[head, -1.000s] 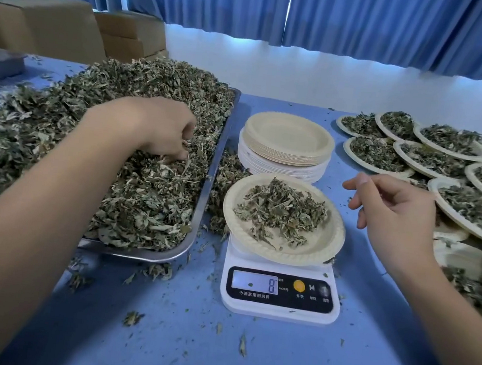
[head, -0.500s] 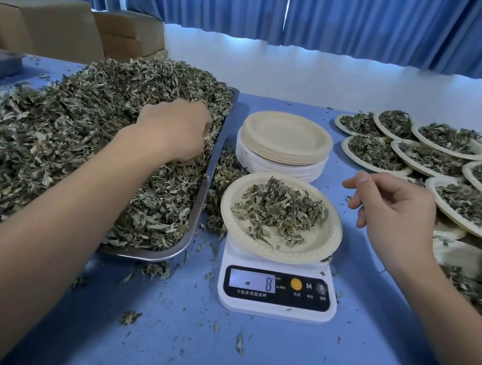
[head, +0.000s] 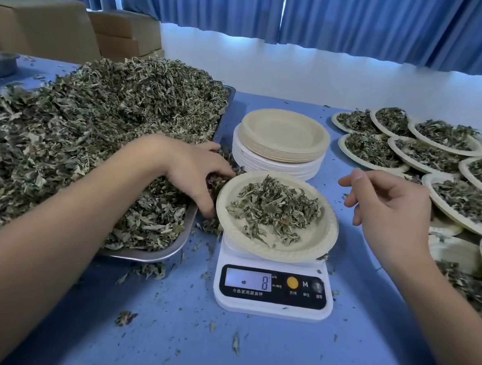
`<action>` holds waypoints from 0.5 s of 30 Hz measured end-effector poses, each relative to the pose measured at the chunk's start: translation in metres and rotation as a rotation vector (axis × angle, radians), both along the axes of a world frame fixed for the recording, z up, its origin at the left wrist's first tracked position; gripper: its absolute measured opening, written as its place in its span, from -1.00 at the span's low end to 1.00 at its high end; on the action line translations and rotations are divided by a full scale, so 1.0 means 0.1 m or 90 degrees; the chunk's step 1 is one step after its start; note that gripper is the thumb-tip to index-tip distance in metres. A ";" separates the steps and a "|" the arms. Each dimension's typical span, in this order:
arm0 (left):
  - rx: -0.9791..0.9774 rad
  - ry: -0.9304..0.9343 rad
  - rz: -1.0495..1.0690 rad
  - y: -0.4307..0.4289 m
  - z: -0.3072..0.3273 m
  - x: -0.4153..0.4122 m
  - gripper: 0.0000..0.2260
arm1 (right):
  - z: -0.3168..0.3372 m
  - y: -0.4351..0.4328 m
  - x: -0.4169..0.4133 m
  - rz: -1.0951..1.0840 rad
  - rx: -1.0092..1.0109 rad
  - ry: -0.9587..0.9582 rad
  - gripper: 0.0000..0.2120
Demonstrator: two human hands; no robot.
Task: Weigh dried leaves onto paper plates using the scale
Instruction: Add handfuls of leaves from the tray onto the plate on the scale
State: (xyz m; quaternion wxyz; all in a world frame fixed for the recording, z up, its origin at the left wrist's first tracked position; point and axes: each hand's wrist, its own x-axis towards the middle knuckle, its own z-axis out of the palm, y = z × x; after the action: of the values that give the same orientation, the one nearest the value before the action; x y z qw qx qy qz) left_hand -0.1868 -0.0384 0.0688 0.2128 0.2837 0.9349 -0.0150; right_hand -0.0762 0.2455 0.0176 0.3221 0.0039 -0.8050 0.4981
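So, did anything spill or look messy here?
Yes: dried green leaf bits lie scattered on the blue table, beside the silver metal tray and around the white digital scale, not inside the tray.

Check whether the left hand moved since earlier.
Yes: the left hand moved right, from the tray to the left rim of the plate on the scale.

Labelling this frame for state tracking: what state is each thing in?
Scale: on, reads 8.
Plate on scale: loaded.
Plate stack: empty.
Tray: heaped with dried leaves.
Side plates: filled.
Left hand: grips dried leaves at tray edge.
Right hand: open, holds nothing.
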 end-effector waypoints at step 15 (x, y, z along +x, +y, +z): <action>0.364 0.256 0.118 0.06 0.07 0.06 -0.93 | 0.02 0.00 0.02 -0.002 -0.016 -0.004 -0.74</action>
State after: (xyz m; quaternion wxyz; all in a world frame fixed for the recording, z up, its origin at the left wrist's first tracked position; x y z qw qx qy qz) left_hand -0.1808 -0.0321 0.0759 -0.0628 0.2374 0.9462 0.2106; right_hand -0.0741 0.2459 0.0196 0.3203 -0.0032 -0.7997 0.5078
